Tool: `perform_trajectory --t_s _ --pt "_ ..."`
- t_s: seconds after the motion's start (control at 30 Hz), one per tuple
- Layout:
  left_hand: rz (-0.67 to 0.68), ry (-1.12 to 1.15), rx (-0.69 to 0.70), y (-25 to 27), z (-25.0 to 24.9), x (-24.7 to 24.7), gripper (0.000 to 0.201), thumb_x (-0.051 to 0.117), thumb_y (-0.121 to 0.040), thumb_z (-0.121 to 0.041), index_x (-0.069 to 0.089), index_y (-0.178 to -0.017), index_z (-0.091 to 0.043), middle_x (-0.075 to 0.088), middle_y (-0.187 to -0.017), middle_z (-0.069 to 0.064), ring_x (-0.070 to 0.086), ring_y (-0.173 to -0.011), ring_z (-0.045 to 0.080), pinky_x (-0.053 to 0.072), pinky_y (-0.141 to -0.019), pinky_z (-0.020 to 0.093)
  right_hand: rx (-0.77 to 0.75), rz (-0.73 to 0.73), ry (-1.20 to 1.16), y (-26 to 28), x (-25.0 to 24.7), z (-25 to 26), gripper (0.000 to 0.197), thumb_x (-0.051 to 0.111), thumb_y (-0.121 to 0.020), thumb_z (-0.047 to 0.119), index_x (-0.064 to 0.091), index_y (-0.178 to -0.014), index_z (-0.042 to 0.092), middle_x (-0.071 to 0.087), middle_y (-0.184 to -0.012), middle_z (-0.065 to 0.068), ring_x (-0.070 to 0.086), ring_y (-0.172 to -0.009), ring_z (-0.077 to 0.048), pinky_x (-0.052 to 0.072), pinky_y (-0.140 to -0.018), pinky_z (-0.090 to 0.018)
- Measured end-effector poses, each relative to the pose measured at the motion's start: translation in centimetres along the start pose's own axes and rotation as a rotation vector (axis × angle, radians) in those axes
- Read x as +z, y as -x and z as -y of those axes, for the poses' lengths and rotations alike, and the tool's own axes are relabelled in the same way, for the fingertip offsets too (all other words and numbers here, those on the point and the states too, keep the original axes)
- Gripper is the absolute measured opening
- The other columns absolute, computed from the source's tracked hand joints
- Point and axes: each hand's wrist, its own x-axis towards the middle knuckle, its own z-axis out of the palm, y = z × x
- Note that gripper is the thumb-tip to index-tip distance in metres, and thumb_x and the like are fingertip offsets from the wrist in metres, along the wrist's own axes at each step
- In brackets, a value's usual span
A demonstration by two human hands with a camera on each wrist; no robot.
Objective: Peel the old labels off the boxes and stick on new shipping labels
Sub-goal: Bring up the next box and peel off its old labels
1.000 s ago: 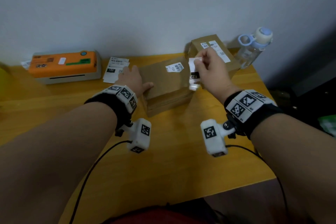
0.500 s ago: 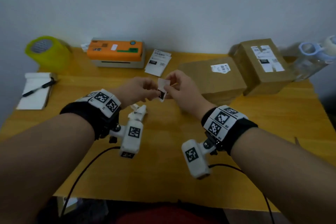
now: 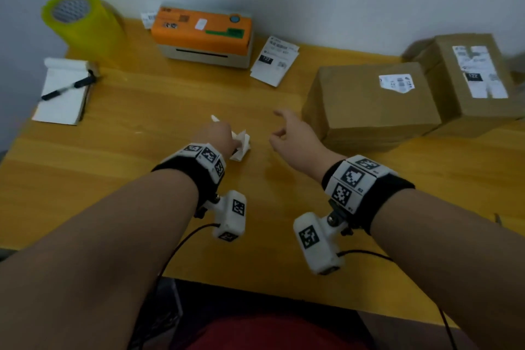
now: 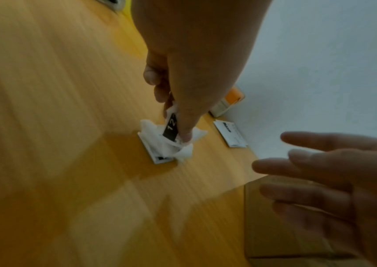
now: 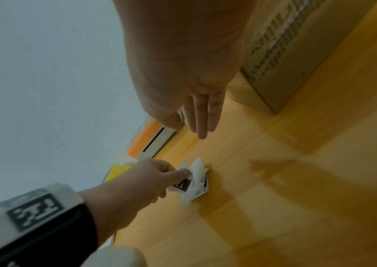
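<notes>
Left hand [image 3: 218, 136] pinches a peeled label scrap [image 4: 171, 129] with a narrow grip, thumb and fingers closed on it, right over the crumpled label pile [image 3: 241, 145] mid-counter [image 3: 142, 179]. Right hand [image 3: 292, 136] hovers just beside the pile, grip wide, fingers loose, holding nothing. Flat box [image 3: 369, 102] with a partly torn label [image 3: 396, 83] sits right, taller box [image 3: 471, 77] touching it; fresh labels [image 3: 274, 64] lie by the orange printer [image 3: 203, 34].
</notes>
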Motion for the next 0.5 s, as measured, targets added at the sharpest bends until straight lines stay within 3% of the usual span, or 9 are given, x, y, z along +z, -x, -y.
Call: perform_trajectory --t_s 0.07,0.1,0.17,0.2,0.27,0.43,0.5 --pt "0.057 -0.057 -0.039 -0.9 -0.3 0.4 0.037 0.055 -0.091 -0.025 0.045 -0.062 -0.004 0.044 -0.058 0.008 0.042 -0.052 0.019 0.041 -0.058 0.029 -0.025 0.029 0.048 -0.1 -0.4 0.0 0.054 0.048 -0.097 0.019 0.026 -0.146 0.024 0.059 -0.104 -0.002 0.062 -0.083 -0.020 0.056 -0.071 -0.038" --pt "0.067 -0.100 -0.046 -1.1 -0.3 0.4 0.033 0.055 -0.091 -0.026 0.048 -0.067 -0.004 0.046 -0.062 0.009 0.046 -0.056 0.020 0.044 -0.063 0.031 -0.039 0.038 0.061 -0.3 -0.6 0.0 0.052 0.048 -0.097 0.019 0.028 -0.145 0.024 0.058 -0.103 -0.001 0.062 -0.083 -0.020 0.057 -0.072 -0.038" --pt "0.008 -0.142 -0.005 -1.3 0.0 0.6 0.031 0.060 -0.089 -0.030 0.054 -0.097 -0.001 0.053 -0.086 0.012 0.055 -0.079 0.026 0.047 -0.072 0.037 -0.074 0.039 0.048 -0.7 -0.8 0.0 0.048 0.047 -0.097 0.017 0.032 -0.142 0.025 0.058 -0.102 0.000 0.063 -0.084 -0.019 0.057 -0.070 -0.037" --pt "-0.045 -0.142 0.026 -1.3 0.3 0.7 0.042 0.063 -0.087 -0.032 0.050 -0.113 -0.003 0.052 -0.105 0.014 0.054 -0.095 0.031 0.047 -0.079 0.040 -0.099 0.026 0.030 -0.8 -0.9 0.1 0.046 0.047 -0.097 0.017 0.034 -0.140 0.025 0.058 -0.103 0.000 0.064 -0.084 -0.019 0.057 -0.070 -0.037" --pt "-0.150 -0.099 0.096 -0.8 0.6 0.6 0.050 0.065 -0.085 -0.035 0.044 -0.123 -0.008 0.044 -0.125 0.015 0.048 -0.111 0.035 0.044 -0.088 0.042 -0.158 -0.014 -0.011 -0.9 -1.1 0.4 0.041 0.047 -0.097 0.016 0.039 -0.136 0.026 0.058 -0.103 -0.001 0.065 -0.084 -0.019 0.057 -0.070 -0.036" --pt "-0.276 -0.055 0.238 -0.3 0.0 -2.2 0.031 0.054 -0.092 -0.033 0.054 -0.118 -0.015 0.052 -0.124 0.009 0.054 -0.107 0.028 0.043 -0.083 0.037 -0.279 -0.201 -0.042 -0.9 -3.5 1.9 0.028 0.045 -0.097 0.011 0.049 -0.123 0.021 0.062 -0.095 0.000 0.062 -0.081 -0.013 0.054 -0.071 -0.032" --pt "-0.317 0.005 0.294 -0.2 -1.1 -3.7 0.028 0.053 -0.093 -0.031 0.055 -0.116 -0.015 0.053 -0.122 0.008 0.053 -0.109 0.026 0.046 -0.087 0.039 -0.272 -0.296 -0.012 -1.2 -5.1 1.8 0.026 0.046 -0.096 0.010 0.053 -0.119 0.020 0.060 -0.092 0.004 0.057 -0.079 -0.010 0.052 -0.072 -0.029"
